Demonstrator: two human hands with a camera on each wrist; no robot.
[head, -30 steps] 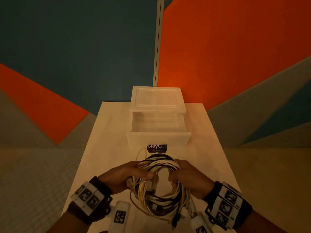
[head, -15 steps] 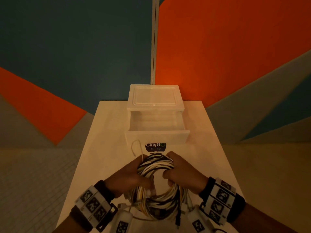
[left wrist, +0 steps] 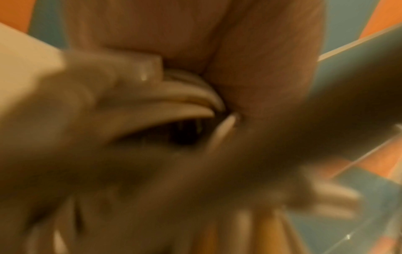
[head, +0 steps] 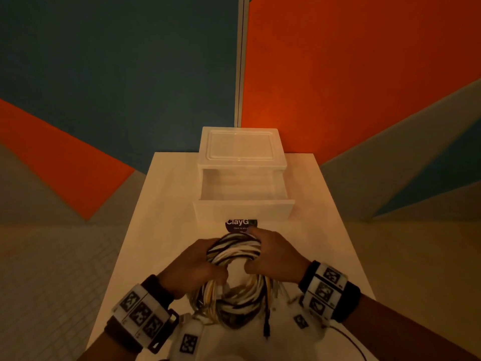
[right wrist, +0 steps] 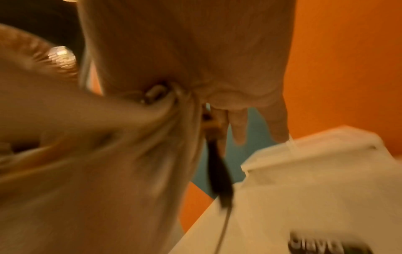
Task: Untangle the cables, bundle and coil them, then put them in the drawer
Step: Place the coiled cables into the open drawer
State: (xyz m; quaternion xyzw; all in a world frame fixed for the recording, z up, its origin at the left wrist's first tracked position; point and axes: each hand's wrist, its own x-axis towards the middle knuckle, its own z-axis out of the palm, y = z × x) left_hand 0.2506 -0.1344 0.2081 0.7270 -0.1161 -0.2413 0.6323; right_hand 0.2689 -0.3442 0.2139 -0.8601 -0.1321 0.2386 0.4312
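One cable coil (head: 235,277), two hands: left hand (head: 191,267), right hand (head: 273,252) both wrapped tight around it. One open drawer (head: 243,208) far.

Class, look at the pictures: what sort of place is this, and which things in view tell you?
Probably a staged recording space: a small white table holding one drawer unit, set against bold orange and teal wall panels.
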